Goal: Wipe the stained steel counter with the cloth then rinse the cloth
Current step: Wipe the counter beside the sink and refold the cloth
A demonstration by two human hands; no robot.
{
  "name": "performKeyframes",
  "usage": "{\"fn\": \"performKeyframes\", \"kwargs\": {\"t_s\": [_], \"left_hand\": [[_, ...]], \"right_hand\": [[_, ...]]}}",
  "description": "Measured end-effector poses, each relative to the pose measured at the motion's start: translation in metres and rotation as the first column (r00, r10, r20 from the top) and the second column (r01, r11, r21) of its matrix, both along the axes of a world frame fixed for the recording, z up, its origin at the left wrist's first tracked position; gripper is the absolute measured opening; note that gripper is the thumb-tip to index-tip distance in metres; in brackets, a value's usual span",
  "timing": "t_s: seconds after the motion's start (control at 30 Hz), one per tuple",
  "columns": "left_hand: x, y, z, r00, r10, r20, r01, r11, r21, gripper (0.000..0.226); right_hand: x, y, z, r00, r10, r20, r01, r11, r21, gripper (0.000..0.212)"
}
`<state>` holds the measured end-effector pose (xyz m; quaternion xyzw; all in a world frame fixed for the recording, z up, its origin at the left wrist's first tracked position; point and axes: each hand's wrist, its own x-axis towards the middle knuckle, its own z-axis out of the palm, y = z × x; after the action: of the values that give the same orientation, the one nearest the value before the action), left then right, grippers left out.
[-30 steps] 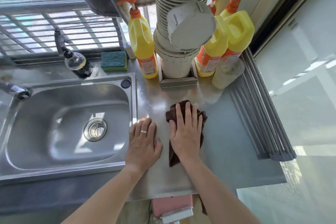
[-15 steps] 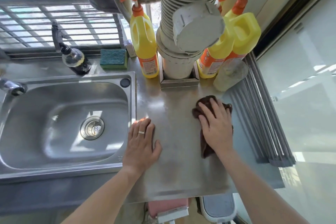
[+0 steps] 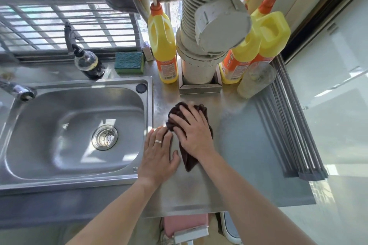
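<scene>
Leftward since earlier, right hand (image 3: 194, 132) presses the mostly hidden cloth (image 3: 188, 160).

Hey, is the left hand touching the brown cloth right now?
Cannot tell. In the head view the left hand lies flat on the counter, its fingertips right at the cloth edge; no clear gap or contact shows.

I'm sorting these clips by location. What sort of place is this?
Most likely a home kitchen: a steel sink set into a steel counter, yellow detergent bottles and a scrub sponge by the window.
</scene>
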<state>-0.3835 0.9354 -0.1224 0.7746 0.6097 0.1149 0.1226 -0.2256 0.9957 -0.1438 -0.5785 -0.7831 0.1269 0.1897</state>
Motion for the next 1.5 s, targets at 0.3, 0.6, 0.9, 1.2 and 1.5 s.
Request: {"fn": "performKeyframes", "kwargs": {"t_s": [0.3, 0.6, 0.9, 1.2, 1.5], "left_hand": [[0.001, 0.001, -0.002, 1.000, 0.012, 0.028, -0.011, 1.000, -0.002, 0.049], [0.000, 0.001, -0.001, 0.999, 0.011, 0.033, -0.010, 1.000, -0.023, 0.050], [-0.002, 0.001, 0.000, 0.998, 0.011, 0.069, -0.011, 1.000, -0.007, 0.048], [0.000, 0.002, 0.000, 0.999, 0.012, 0.052, -0.012, 1.000, -0.001, 0.047], [-0.001, -0.002, 0.007, 1.000, 0.015, 0.020, -0.014, 0.999, -0.030, 0.047]], "right_hand": [[0.108, -0.016, -0.002, 0.759, -0.639, 0.125, 0.635, 0.769, 0.078, 0.045], [-0.009, 0.025, -0.004, 0.906, -0.416, 0.075, 0.413, 0.909, 0.049, 0.046], [0.139, -0.048, 0.003, 0.971, -0.220, 0.091, 0.222, 0.975, -0.018, 0.046], [0.065, -0.031, -0.001, 0.816, -0.563, 0.133, 0.566, 0.824, 0.017, 0.045], [0.095, -0.098, 0.002, 0.999, -0.005, 0.042, 0.008, 0.996, -0.084, 0.048]]}}
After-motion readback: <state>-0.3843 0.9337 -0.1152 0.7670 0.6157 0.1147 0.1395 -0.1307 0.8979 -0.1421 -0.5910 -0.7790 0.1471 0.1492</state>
